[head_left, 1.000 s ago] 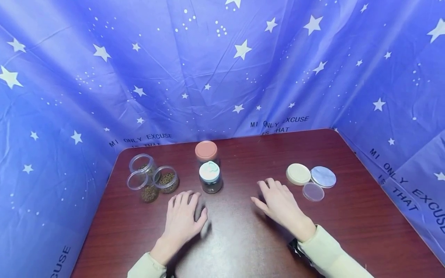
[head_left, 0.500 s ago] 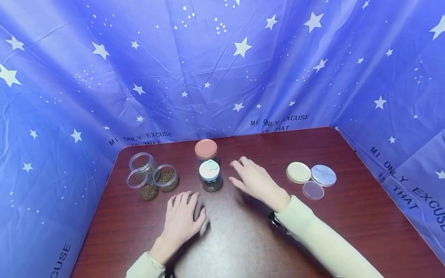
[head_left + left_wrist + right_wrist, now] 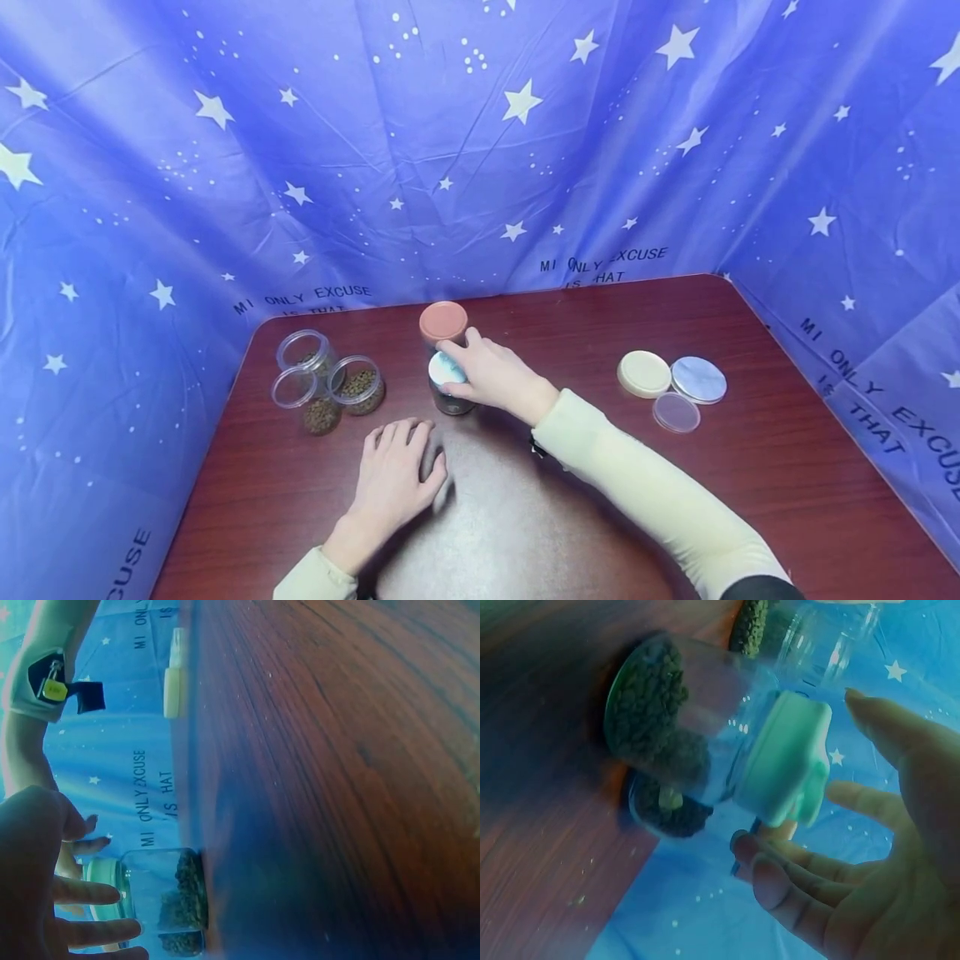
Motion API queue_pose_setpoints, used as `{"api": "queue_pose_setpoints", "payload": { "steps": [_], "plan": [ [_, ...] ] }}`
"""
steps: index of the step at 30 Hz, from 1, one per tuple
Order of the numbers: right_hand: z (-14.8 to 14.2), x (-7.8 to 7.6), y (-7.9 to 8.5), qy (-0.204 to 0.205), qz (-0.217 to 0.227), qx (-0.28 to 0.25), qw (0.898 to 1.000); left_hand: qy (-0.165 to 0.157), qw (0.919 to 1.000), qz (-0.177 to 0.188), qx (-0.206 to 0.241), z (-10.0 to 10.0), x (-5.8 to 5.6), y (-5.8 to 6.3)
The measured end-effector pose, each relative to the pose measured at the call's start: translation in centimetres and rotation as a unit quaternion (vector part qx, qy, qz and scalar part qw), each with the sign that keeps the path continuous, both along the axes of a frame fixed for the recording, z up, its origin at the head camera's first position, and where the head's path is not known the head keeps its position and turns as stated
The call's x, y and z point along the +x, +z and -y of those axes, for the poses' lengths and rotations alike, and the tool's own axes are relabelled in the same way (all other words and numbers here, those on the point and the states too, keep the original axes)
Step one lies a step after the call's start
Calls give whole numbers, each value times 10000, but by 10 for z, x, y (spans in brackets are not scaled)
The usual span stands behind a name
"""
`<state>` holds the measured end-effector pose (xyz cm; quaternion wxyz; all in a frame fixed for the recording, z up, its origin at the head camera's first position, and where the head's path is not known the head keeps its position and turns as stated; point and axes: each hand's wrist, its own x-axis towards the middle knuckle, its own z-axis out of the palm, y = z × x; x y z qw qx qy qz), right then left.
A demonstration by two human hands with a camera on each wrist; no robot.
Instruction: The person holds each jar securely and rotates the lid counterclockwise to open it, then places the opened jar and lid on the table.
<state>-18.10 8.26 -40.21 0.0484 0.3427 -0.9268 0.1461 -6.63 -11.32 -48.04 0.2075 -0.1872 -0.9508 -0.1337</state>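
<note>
A clear jar (image 3: pixel 720 697) with dark granules and a mint-green lid (image 3: pixel 787 761) stands upright on the table. Around that lid my right hand (image 3: pixel 491 375) is spread; in the right wrist view the thumb (image 3: pixel 892 724) is apart from the lid, and the fingers (image 3: pixel 799 900) reach past its other side. Right behind it is a second jar with an orange-pink lid (image 3: pixel 443 322), partly hidden. My left hand (image 3: pixel 397 475) rests on the table nearer to me with its fingers relaxed, holding nothing; the left wrist view shows its fingers overlapping the mint-lidded jar (image 3: pixel 154 877).
On the left stand three lidless clear jars (image 3: pixel 358 387) with brown granules, close together. Three loose lids lie at right: a cream one (image 3: pixel 644 374), a bluish-white one (image 3: pixel 698 379) and a translucent one (image 3: pixel 677 412). A blue star-patterned curtain (image 3: pixel 465 150) hangs round the table (image 3: pixel 540 492).
My right hand has moved left from near the loose lids, across the table, to the mint-green lid. The left hand and the jars have stayed in place.
</note>
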Motion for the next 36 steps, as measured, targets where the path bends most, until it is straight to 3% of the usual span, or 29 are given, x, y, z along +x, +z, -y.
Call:
{"api": "queue_pose_setpoints", "payload": {
  "steps": [5,9,15,24,30,36],
  "plan": [
    [12,-2,-4,-128,185,96,9997,-12,10000,-26,8,-2,1,-2],
    [17,-3,-9,-201,88,86,9997,-38,10000,-27,22,-3,1,-1],
    [18,-6,-12,-159,-72,44,9998,-90,9999,-103,48,-5,-1,1],
    [12,-6,-15,-161,135,138,9997,-5,10000,17,-25,-5,2,-2],
    [-8,4,-15,-331,359,-63,9988,34,9999,90,-52,-3,4,-5],
    [-30,24,-4,-630,329,-509,9962,89,9998,76,-137,0,1,-3]
  ]
}}
